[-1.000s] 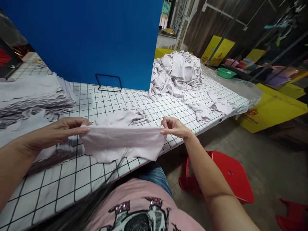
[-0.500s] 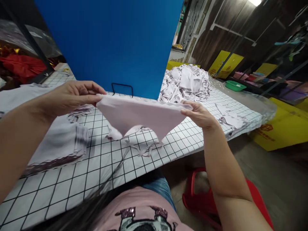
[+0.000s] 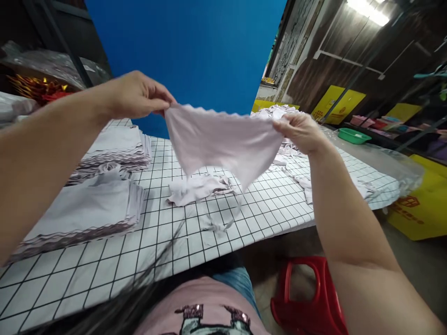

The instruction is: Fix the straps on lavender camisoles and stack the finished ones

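A pale pink cut fabric piece with a scalloped top edge, shaped like an underwear panel, is stretched between my two hands above the table. My left hand pinches its upper left corner. The upper right corner is held between the thumb and fingers of my right hand. Thin fabric scraps lie on the table beneath it, partly hidden by the piece. Left of them, under my left forearm, sits a neat stack of similar panels, with another stack behind it.
A checked cloth covers the table. A tall blue panel stands behind my hands. Right of it lies a heap of pale fabric, with loose scraps nearby. A green basin, yellow boxes and a red stool are on the right.
Both hands have risen with the fabric piece, which now hangs higher and shows its scalloped edge clearly. The view has shifted slightly left.
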`<state>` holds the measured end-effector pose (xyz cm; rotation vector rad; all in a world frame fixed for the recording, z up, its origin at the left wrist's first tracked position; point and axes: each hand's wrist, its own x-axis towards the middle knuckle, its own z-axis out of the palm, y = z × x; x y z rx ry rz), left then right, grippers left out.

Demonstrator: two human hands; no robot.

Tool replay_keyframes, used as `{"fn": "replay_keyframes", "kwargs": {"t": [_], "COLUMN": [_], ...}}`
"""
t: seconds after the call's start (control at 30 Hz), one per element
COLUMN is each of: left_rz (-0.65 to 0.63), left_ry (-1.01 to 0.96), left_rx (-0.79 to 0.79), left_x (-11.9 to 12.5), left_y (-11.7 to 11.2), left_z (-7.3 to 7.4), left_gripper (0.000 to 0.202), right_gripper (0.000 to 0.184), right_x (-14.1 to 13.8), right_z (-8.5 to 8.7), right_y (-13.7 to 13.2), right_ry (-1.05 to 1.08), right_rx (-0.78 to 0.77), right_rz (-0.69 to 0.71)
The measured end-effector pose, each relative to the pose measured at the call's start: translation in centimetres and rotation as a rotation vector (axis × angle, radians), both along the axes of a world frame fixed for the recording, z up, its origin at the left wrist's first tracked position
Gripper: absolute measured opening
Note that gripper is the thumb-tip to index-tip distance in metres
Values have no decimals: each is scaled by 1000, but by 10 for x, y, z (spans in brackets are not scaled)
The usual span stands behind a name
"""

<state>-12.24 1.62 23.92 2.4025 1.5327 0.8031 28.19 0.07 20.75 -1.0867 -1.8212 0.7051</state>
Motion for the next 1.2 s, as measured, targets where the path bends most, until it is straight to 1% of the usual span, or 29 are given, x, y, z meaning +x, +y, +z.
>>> {"fn": "replay_keyframes", "kwargs": {"t": [0.03,0.1,0.17,0.2,0.23,0.27,0.3,0.33,0.37,0.4,0.43,0.5,0.53,0.57,0.6,0.63,0.67,0.7,0.77,0.87,0.93,1.0,1.07,1.13,1.2], "left_rz": [-21,-71,-57,-42,-20,3,28,47,49,38,-12,-133,-199,-268,-300,-316,-312,-297,-268,-318,-384,-443,-501,-525,-536], "left_ry": [13,42,60,79,100,119,136,152,167,186,222,268,290,298,293,281,265,246,213,211,216,208,209,199,202], "left_rx": [92,288,435,473,491,490,477,449,409,367,322,323,294,270,262,258,254,253,242,202,172,142,110,100,119], "left_x": [0,1,3,4,6,7,7,6,4,1,-3,-13,-18,-23,-28,-32,-37,-41,-47,-45,-28,4,48,97,141], "left_y": [4,4,-4,-10,-16,-23,-31,-38,-46,-53,-62,-81,-90,-100,-110,-118,-125,-131,-138,-138,-133,-122,-106,-89,-73], "left_z": [8,26,40,42,40,32,18,-2,-28,-57,-90,-153,-181,-204,-223,-236,-245,-250,-251,-242,-232,-223,-219,-224,-236], "left_gripper": [62,70,73,73,72,70,67,62,58,52,47,37,35,35,37,38,39,40,41,36,29,23,24,26,26], "right_gripper": [41,40,29,21,15,10,6,4,5,5,5,3,2,3,7,9,11,12,13,9,11,18,26,29,27], "right_x": [0,2,5,7,9,11,13,14,15,15,14,11,8,6,4,2,1,0,-1,1,3,0,-9,-24,-42], "right_z": [10,31,45,47,44,35,21,2,-23,-50,-80,-139,-165,-187,-205,-218,-225,-229,-228,-217,-209,-204,-200,-198,-198], "right_y": [7,16,18,17,13,8,0,-10,-21,-34,-48,-77,-92,-105,-118,-130,-140,-148,-160,-164,-153,-131,-99,-63,-29], "right_ry": [7,39,89,106,103,85,53,-6,-49,-108,-192,-350,-404,-448,-487,-505,-516,-522,-526,-492,-376,-231,-151,-165,-217], "right_rx": [57,179,308,361,394,402,383,344,286,249,245,212,179,162,144,128,119,111,101,68,22,-57,-175,-314,-451], "right_rz": [-23,-21,15,31,39,38,33,22,17,12,3,23,39,33,24,12,-2,-10,2,57,21,-95,-215,-270,-306]}}
